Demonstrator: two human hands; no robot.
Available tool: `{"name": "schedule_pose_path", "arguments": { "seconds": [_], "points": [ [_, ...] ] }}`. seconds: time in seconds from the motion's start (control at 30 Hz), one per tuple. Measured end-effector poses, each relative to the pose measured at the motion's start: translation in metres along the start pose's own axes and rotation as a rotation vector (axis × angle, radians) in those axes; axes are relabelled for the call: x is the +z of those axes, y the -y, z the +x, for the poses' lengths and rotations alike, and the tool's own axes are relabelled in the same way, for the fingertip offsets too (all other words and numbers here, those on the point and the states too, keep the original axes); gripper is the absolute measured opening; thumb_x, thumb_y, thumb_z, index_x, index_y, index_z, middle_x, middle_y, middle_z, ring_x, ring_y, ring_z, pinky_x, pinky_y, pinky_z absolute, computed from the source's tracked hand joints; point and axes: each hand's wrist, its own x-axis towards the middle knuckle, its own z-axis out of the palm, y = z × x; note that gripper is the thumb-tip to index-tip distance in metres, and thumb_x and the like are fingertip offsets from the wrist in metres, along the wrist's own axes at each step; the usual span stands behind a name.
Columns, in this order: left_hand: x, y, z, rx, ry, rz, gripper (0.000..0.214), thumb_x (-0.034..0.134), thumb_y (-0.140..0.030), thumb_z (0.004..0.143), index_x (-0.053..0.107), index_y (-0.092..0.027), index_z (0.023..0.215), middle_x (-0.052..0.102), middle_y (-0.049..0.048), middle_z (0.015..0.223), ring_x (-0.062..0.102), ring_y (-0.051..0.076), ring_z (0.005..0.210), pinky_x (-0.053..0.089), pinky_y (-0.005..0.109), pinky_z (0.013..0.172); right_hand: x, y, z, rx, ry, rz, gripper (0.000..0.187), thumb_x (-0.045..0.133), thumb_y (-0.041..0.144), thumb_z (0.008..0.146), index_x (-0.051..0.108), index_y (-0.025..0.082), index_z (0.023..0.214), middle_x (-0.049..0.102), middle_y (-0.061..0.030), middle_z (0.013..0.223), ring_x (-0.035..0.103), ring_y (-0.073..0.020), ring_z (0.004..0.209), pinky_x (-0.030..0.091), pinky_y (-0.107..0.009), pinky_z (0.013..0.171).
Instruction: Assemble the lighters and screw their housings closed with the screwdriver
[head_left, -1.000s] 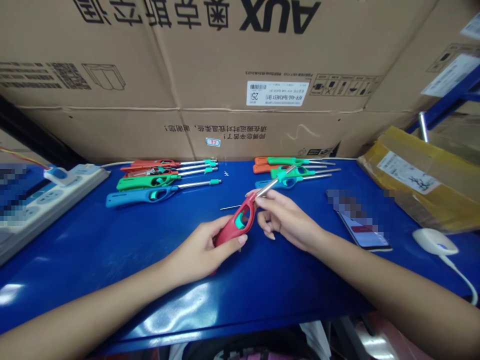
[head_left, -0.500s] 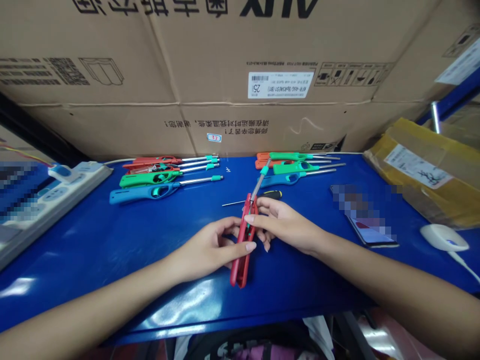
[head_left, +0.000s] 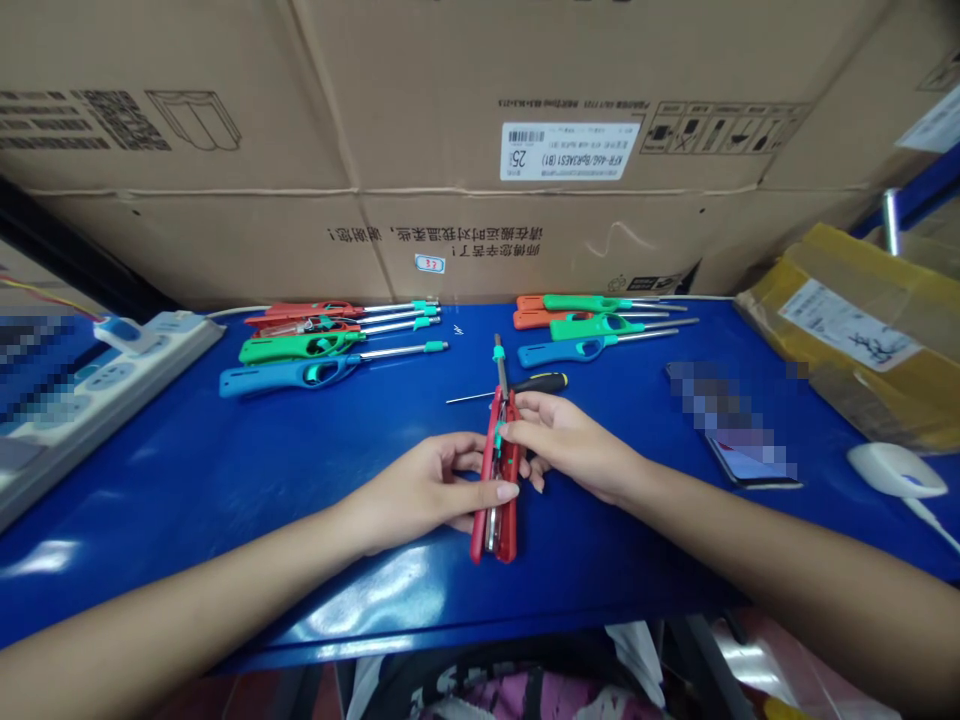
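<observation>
Between my two hands is a red long-necked gas lighter [head_left: 480, 535], its metal tube pointing away from me. Its casing halves are parted along the length, and metal and teal inner parts show in the gap. My left hand [head_left: 435, 482] grips the lower casing from the left, thumb laid across it. My right hand [head_left: 574, 440] closes on the upper casing from the right, its thumb at the gap near the tube. Just beyond lies a screwdriver [head_left: 544, 382] with a black and yellow handle, partly hidden behind the lighter.
Several lighters lie back left, including a blue lighter [head_left: 262, 380]; another group with a second blue lighter [head_left: 562, 350] lies back right. A power strip [head_left: 97, 385] stands left. A phone [head_left: 750, 450], white mouse-like device [head_left: 896, 470] and taped carton [head_left: 847, 330] are right. Cardboard [head_left: 262, 235] walls the back.
The red lighter has turned more upright in view, its tube swinging left. Its casing halves have spread wider, exposing more inside. Both hands stay on it.
</observation>
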Motion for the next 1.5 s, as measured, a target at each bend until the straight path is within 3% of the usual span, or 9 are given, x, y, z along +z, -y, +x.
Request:
{"name": "schedule_pose_path", "arguments": {
  "seconds": [0.23, 0.5, 0.67, 0.9, 1.0, 1.1, 1.17, 1.3, 1.5],
  "points": [
    [0.002, 0.0, 0.001, -0.017, -0.032, 0.0, 0.051, 0.082, -0.045, 0.079, 0.065, -0.016, 0.117, 0.074, 0.007, 0.105, 0.075, 0.02, 0.086, 0.06, 0.031, 0.074, 0.003, 0.0, -0.001, 0.015, -0.004, -0.018, 0.01, 0.061, 0.014, 0.086, 0.056, 0.016, 0.094, 0.063, 0.0037, 0.073, 0.054, -0.0055, 0.043, 0.046, -0.016, 0.033],
    [-0.002, -0.005, -0.001, -0.042, -0.015, -0.063, 0.041, 0.078, -0.042, 0.086, 0.068, -0.017, 0.117, 0.076, 0.0048, 0.095, 0.07, 0.011, 0.071, 0.055, 0.019, 0.062, -0.002, 0.001, -0.002, 0.031, 0.006, 0.025, 0.024, 0.055, 0.01, 0.074, 0.056, 0.018, 0.097, 0.063, 0.0036, 0.07, 0.056, -0.0079, 0.046, 0.046, -0.017, 0.036],
    [-0.002, -0.004, 0.0, -0.044, 0.005, -0.041, 0.042, 0.081, -0.039, 0.083, 0.068, -0.017, 0.117, 0.075, 0.0064, 0.104, 0.072, 0.013, 0.077, 0.058, 0.022, 0.067, 0.0, 0.0, -0.002, 0.015, 0.019, -0.006, 0.015, 0.063, 0.023, 0.085, 0.055, 0.019, 0.097, 0.062, 0.003, 0.073, 0.056, -0.0077, 0.047, 0.045, -0.016, 0.032],
    [-0.003, -0.005, 0.001, -0.059, 0.001, -0.03, 0.047, 0.079, -0.042, 0.084, 0.064, -0.017, 0.12, 0.075, 0.0088, 0.11, 0.074, 0.016, 0.086, 0.059, 0.024, 0.071, 0.0, -0.003, -0.001, 0.003, 0.042, -0.021, 0.032, 0.061, 0.007, 0.08, 0.055, 0.019, 0.109, 0.063, 0.0048, 0.08, 0.057, -0.0053, 0.044, 0.05, -0.016, 0.035],
    [-0.001, -0.005, 0.001, -0.036, -0.025, -0.041, 0.049, 0.082, -0.043, 0.081, 0.062, -0.016, 0.116, 0.076, 0.0081, 0.104, 0.075, 0.019, 0.086, 0.061, 0.028, 0.072, 0.001, -0.004, -0.003, 0.0, 0.018, -0.018, 0.036, 0.069, 0.013, 0.082, 0.053, 0.019, 0.114, 0.066, -0.0003, 0.098, 0.063, -0.0064, 0.049, 0.055, -0.019, 0.039],
    [0.004, -0.003, 0.002, 0.02, -0.058, -0.02, 0.053, 0.083, -0.044, 0.078, 0.056, -0.017, 0.115, 0.073, 0.0034, 0.09, 0.075, 0.02, 0.079, 0.062, 0.032, 0.069, 0.003, -0.003, -0.007, -0.04, 0.046, 0.026, 0.047, 0.077, 0.022, 0.081, 0.052, 0.02, 0.12, 0.064, -0.0081, 0.122, 0.071, -0.011, 0.07, 0.063, -0.023, 0.052],
    [0.006, -0.002, 0.003, 0.039, -0.068, 0.026, 0.058, 0.08, -0.045, 0.08, 0.05, -0.019, 0.122, 0.07, -0.0004, 0.079, 0.073, 0.02, 0.069, 0.06, 0.03, 0.06, 0.004, -0.001, -0.009, -0.053, 0.094, 0.06, 0.049, 0.08, 0.026, 0.08, 0.054, 0.02, 0.121, 0.061, -0.0103, 0.131, 0.072, -0.0132, 0.082, 0.065, -0.025, 0.059],
    [-0.003, -0.005, 0.001, 0.036, -0.159, 0.223, 0.056, 0.069, -0.048, 0.086, 0.044, -0.019, 0.128, 0.059, -0.0061, 0.067, 0.057, 0.013, 0.046, 0.045, 0.023, 0.043, 0.001, 0.005, -0.008, -0.015, 0.161, 0.121, 0.04, 0.076, 0.028, 0.083, 0.059, 0.018, 0.118, 0.063, -0.0097, 0.125, 0.071, -0.0118, 0.079, 0.064, -0.024, 0.059],
    [-0.044, -0.025, -0.011, 0.235, -0.295, 0.835, 0.03, 0.058, -0.043, 0.091, 0.061, -0.019, 0.108, 0.062, -0.0009, 0.085, 0.056, 0.016, 0.075, 0.044, 0.025, 0.068, -0.004, 0.002, -0.002, 0.006, 0.036, 0.076, 0.034, 0.064, 0.018, 0.088, 0.054, 0.019, 0.12, 0.061, -0.0115, 0.125, 0.072, -0.0118, 0.071, 0.063, -0.027, 0.056]
  ]
}}
